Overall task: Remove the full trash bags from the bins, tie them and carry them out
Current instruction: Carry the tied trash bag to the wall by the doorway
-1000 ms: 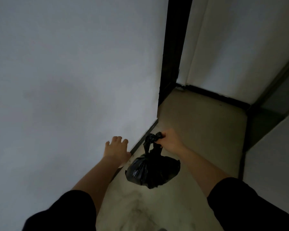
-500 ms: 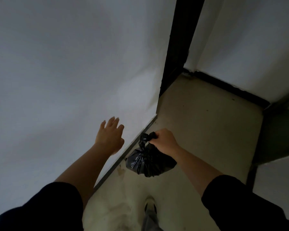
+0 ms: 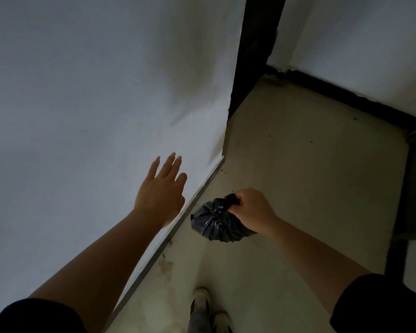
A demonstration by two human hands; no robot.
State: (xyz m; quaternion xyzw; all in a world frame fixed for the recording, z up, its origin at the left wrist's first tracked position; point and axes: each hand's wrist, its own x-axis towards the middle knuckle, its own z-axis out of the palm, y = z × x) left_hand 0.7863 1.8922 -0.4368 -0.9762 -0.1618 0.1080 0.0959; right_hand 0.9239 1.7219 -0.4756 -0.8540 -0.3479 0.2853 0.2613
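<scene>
A small black trash bag (image 3: pixel 214 222), tied at the top, hangs above the floor in the middle of the view. My right hand (image 3: pixel 251 210) grips its knotted neck from the right. My left hand (image 3: pixel 162 191) is stretched out to the left of the bag with its fingers straight and spread, in front of the white wall; it holds nothing.
A white wall (image 3: pixel 94 92) runs along my left and ends at a corner with a dark door frame (image 3: pixel 252 51). Pale floor (image 3: pixel 310 176) stretches ahead to another white wall with a black skirting. A dark frame stands at the right. My shoe (image 3: pixel 201 301) shows below.
I have walked forward along the wall. My left hand has risen and its fingers have straightened and spread. The bag stays in my right hand and hangs closer under it.
</scene>
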